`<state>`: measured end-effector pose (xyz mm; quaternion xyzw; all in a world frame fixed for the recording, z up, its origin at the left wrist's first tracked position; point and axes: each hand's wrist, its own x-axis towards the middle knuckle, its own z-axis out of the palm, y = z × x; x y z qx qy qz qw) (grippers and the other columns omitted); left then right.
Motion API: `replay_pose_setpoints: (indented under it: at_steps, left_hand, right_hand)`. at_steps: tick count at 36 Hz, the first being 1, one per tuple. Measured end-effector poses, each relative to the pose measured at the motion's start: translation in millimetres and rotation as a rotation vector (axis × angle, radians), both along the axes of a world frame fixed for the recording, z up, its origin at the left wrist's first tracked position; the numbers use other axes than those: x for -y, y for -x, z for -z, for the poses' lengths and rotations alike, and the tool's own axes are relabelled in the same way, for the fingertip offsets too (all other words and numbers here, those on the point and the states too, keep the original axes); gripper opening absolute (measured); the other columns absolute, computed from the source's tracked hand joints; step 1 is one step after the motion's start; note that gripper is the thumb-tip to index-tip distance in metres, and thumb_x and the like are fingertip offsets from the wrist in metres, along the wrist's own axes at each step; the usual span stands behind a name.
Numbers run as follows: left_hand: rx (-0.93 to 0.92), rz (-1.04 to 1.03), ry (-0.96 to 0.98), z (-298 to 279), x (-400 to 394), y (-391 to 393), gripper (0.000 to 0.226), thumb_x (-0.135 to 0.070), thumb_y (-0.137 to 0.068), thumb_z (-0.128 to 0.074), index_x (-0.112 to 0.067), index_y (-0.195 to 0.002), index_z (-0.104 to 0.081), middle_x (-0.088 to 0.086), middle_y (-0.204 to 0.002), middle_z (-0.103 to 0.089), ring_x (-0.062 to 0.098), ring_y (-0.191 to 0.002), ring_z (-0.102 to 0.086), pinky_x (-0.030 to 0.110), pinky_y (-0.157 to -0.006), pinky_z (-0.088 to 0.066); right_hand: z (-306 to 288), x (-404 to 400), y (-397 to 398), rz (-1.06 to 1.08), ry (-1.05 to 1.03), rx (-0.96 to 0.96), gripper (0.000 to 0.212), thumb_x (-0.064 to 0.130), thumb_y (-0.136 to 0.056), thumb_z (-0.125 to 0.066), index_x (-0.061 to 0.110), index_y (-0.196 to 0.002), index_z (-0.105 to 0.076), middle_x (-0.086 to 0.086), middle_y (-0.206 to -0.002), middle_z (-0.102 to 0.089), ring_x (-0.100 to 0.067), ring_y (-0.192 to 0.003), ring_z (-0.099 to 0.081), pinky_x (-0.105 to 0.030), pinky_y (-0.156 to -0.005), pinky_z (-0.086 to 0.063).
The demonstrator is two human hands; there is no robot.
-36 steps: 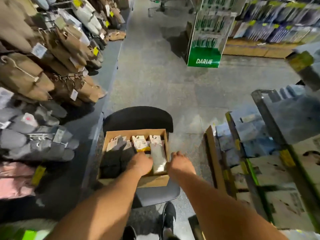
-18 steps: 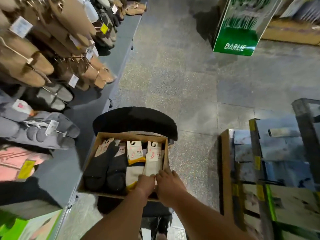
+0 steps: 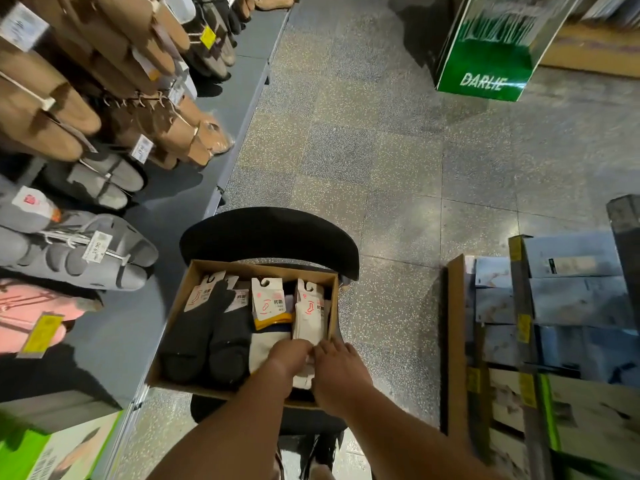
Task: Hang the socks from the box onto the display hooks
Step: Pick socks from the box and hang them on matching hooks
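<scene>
Bare forearms, no sleeves visible.

A shop aisle, slippers (image 3: 104, 133) hung in rows on display hooks with price tags (image 3: 98, 246) (one reads 19.90), green DARLIE stand (image 3: 485, 69) on the speckled floor (image 3: 381, 150), boxed stock (image 3: 571, 299) stacked alongside

Matt cardboard box (image 3: 194, 285); knit socks (image 3: 308, 320)

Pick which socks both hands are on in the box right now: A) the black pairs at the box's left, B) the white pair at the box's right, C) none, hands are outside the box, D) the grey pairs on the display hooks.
B: the left hand and right hand meet on the white pair at the right side of the cardboard box.
</scene>
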<state>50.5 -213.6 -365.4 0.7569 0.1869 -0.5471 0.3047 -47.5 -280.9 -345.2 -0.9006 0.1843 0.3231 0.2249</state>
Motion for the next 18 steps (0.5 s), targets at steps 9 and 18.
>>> replay_pose_setpoints:
  at_steps: [9, 18]
  left_hand:
    - [-0.022, -0.051, -0.006, -11.2, 4.3, -10.1, 0.033, -0.015, -0.087, -0.054, -0.007, -0.119, -0.052, 0.02, -0.12, -0.06, 0.039, -0.105, -0.06, 0.049, -0.095, -0.054]
    - [-0.077, -0.129, 0.134, -47.5, -8.8, -25.8, 0.037, -0.009, -0.082, -0.047, -0.014, -0.113, -0.066, 0.016, -0.111, -0.07, 0.037, -0.103, -0.065, 0.05, -0.099, -0.051]
  right_hand:
    - [-3.5, -5.1, -4.1, 0.234, -0.005, 0.137, 0.035, 0.014, -0.089, -0.044, 0.014, -0.123, -0.057, -0.005, -0.124, -0.057, -0.023, -0.117, -0.051, -0.032, -0.099, -0.04]
    - [-24.7, -9.1, -18.2, 0.79, -0.173, 0.098, 0.037, 0.034, -0.105, -0.033, 0.011, -0.111, -0.062, -0.008, -0.106, -0.066, -0.024, -0.096, -0.063, -0.03, -0.079, -0.049]
